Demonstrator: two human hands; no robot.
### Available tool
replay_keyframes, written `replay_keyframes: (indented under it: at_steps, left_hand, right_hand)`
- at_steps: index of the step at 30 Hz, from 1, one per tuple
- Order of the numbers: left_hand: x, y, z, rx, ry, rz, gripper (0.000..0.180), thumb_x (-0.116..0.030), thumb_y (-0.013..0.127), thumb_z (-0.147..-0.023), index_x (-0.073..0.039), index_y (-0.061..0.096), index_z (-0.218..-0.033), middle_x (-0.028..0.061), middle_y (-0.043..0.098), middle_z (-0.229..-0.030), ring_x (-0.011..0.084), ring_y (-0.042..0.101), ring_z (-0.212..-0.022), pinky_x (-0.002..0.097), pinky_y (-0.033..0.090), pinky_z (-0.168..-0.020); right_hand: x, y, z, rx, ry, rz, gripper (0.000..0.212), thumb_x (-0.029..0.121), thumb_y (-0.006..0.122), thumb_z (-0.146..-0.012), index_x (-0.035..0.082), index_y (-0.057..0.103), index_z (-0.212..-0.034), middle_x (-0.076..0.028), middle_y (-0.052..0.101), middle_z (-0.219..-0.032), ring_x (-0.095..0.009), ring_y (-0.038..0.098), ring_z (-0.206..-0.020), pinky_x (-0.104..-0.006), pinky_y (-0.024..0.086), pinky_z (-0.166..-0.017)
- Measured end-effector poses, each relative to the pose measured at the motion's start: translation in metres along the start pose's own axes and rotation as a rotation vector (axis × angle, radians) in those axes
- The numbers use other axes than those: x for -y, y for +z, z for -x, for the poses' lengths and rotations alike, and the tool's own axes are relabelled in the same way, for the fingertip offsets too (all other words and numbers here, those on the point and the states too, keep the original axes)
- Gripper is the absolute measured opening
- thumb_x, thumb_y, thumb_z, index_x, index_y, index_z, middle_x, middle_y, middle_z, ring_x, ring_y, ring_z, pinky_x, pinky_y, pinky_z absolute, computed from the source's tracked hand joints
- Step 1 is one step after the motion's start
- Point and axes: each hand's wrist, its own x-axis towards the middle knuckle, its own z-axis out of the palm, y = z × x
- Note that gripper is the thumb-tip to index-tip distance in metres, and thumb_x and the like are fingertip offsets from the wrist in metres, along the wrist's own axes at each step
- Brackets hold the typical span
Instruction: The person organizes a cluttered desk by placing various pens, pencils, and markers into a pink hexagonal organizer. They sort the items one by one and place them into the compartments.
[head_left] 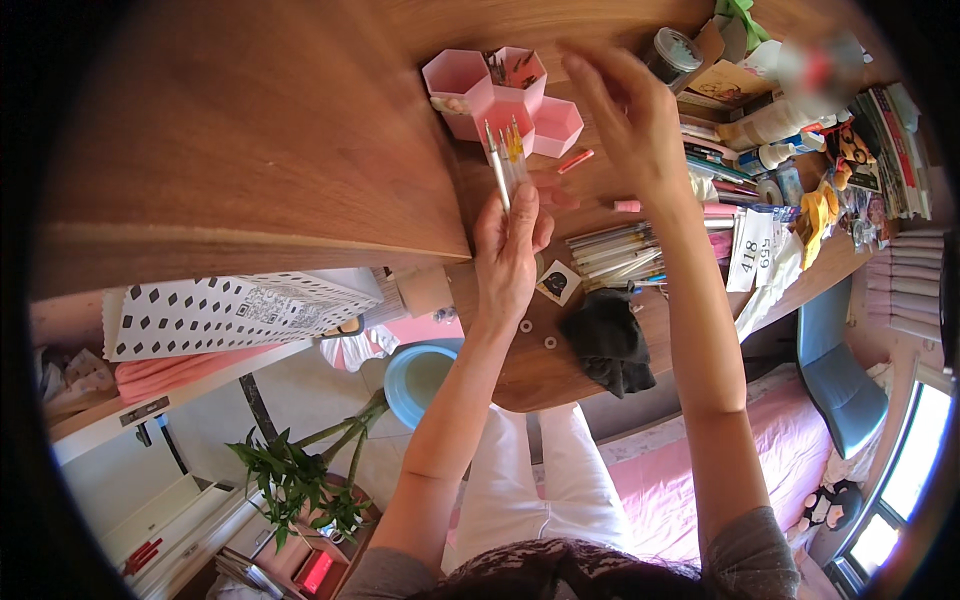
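Observation:
My left hand (508, 245) is closed around a small bundle of slim pens (503, 172), tips up, some white or clear and some with orange-yellow ends. Just beyond it stands a pink holder (462, 75) made of joined hexagonal cups. One far cup has several small dark and reddish items in it; the others show pink inner walls. My right hand (640, 125) is raised to the right of the holder, slightly blurred. Its fingers reach out with nothing visible in them. Below it lies a small red-and-white pen-like piece (576, 161) on the wooden desk (510, 375).
Many loose pens (615, 255) lie in a pile, with a black cloth (607, 343) nearer me. Bottles, books and papers crowd the desk's right side, beside a lidded cup (674, 55). A wooden panel (260, 130) rises at left. Below are a blue bucket (415, 385) and a plant (300, 480).

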Motion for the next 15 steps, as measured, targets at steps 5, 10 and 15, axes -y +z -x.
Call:
replay_keyframes:
  at_steps: [5,10,15]
  left_hand:
    - [-0.005,0.003,-0.001,0.072,-0.037,0.008,0.041,-0.038,0.046,-0.108,0.000,0.060,-0.117,0.0108,0.070,-0.100,0.0047,0.042,-0.062,0.0214,0.032,-0.053]
    - [0.004,0.003,-0.002,-0.045,-0.004,0.019,0.042,-0.039,0.044,-0.108,-0.001,0.060,-0.117,0.0115,0.071,-0.107,0.0054,0.044,-0.063,0.0209,0.036,-0.054]
    - [0.002,0.002,-0.001,-0.017,0.007,-0.004,0.042,-0.038,0.041,-0.109,-0.001,0.059,-0.117,0.0113,0.070,-0.109,0.0049,0.045,-0.063,0.0199,0.036,-0.055]
  right_hand:
    - [0.039,-0.022,0.029,0.469,0.442,-0.185,0.026,0.020,0.065,-0.099,-0.001,0.072,-0.113,-0.002,0.070,-0.089,-0.005,0.062,-0.083,-0.0227,0.050,-0.068]
    - [0.025,-0.021,0.014,0.056,0.155,-0.202,0.022,0.017,0.061,-0.100,-0.001,0.072,-0.108,-0.001,0.072,-0.090,-0.005,0.063,-0.080,-0.0207,0.049,-0.064]
    - [0.031,-0.008,-0.014,-0.176,0.012,-0.033,0.015,0.005,0.061,-0.097,-0.002,0.066,-0.109,-0.013,0.072,-0.091,-0.017,0.069,-0.079,-0.0293,0.054,-0.067]
